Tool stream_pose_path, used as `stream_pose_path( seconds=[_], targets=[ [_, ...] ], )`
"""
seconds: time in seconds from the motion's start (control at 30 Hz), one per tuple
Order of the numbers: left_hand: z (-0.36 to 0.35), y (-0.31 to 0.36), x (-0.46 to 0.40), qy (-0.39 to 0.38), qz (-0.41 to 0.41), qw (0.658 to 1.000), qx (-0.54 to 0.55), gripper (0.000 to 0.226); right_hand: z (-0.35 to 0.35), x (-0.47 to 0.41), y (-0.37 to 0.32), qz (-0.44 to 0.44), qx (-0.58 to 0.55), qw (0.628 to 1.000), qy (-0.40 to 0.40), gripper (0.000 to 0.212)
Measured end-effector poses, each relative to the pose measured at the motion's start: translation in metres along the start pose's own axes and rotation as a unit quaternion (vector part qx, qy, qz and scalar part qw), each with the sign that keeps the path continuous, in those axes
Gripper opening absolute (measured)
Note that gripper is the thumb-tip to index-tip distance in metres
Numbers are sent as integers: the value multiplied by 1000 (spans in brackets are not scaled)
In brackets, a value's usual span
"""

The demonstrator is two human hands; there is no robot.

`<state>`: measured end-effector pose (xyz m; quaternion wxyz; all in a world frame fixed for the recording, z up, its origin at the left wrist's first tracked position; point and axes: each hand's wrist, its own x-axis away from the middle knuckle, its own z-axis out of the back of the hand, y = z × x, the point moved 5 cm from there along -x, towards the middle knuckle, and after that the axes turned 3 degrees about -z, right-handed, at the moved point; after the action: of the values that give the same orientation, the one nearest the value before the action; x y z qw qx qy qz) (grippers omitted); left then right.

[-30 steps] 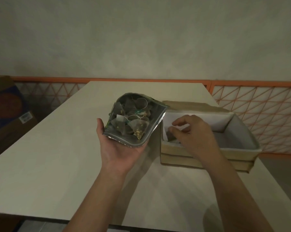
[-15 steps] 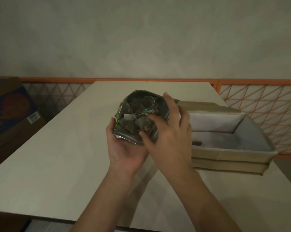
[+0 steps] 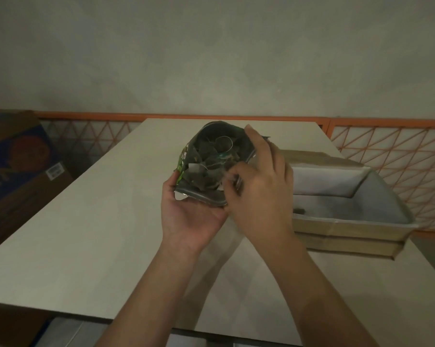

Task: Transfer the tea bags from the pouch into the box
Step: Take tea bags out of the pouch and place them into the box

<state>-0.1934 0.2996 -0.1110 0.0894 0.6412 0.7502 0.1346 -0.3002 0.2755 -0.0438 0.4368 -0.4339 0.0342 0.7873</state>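
My left hand (image 3: 190, 216) cradles an open silver pouch (image 3: 203, 194) with green print, mouth facing me, above the table. Several pyramid tea bags (image 3: 211, 164) with strings lie inside it. My right hand (image 3: 261, 194) reaches into the pouch mouth, its thumb and fingers pinched on a tea bag near the front rim; the grip is blurred. To the right stands a tan box (image 3: 349, 229) with a white lining, open at the top. One small dark tea bag (image 3: 299, 210) lies on the box floor.
The pale table (image 3: 86, 234) ends near my body and at the right, close behind the box. A large cardboard carton (image 3: 13, 166) stands on the floor at the left. An orange lattice rail (image 3: 386, 146) runs behind the table.
My right hand left the box, where it dropped a tea bag, crossed left to the pouch and now pinches inside it. My left hand tilted the pouch mouth more toward me.
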Motion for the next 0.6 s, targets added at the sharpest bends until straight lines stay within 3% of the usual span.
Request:
stream_pose_path(
  seconds=[0.13, 0.27, 0.43, 0.6],
  targets=[
    [-1, 1, -3, 10, -11, 1000, 7, 59, 26, -11, 13, -47, -180, 982, 32, 4],
    [-1, 1, -7, 6, -9, 1000, -13, 64, 49, -19, 21, -98, -331, 938, 18, 11],
    [-4, -3, -7, -3, 6, 999, -40, 62, 66, -19, 29, -101, -430, 889, 118, 7],
    [-7, -5, -7, 2, -2, 1000, -27, 61, 65, -13, 32, -89, -486, 858, 144, 8]
  ],
)
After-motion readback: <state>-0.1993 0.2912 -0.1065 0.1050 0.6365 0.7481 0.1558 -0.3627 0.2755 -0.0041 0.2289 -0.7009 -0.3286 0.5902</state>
